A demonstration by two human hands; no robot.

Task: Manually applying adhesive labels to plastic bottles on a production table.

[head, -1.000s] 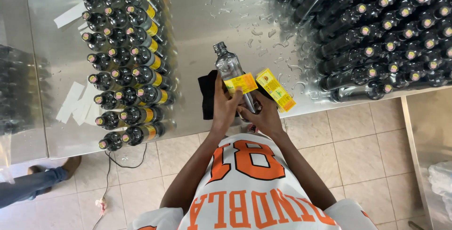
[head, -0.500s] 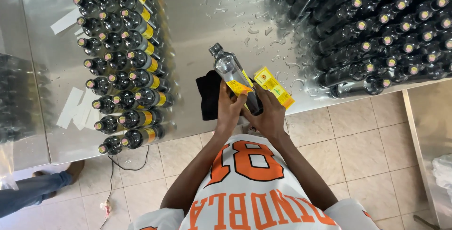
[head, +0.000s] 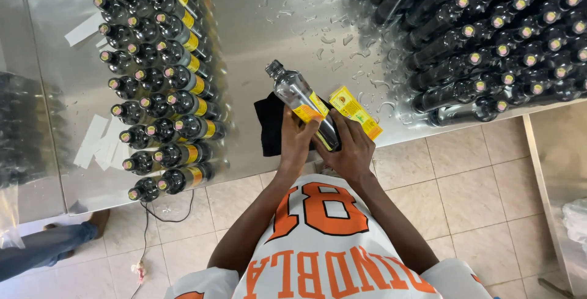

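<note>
the left hand (head: 295,143) has its fingers (head: 304,129) clamped on a dark bottle (head: 301,100), pressing its yellow label (head: 307,114). the right hand (head: 353,151) wraps the bottle's lower end, fingers closed around it. the bottle tilts above the near edge of the steel table (head: 269,24), over a black cloth (head: 268,121), with a stack of yellow labels (head: 356,112) just right. labelled bottles (head: 162,85) stand left, unlabelled bottles (head: 489,36) far right.

Both forearms angled inward; L hand (head: 295,142) & R hand (head: 353,149) close together, fingers curled, gripping bottle (head: 301,99).
</note>
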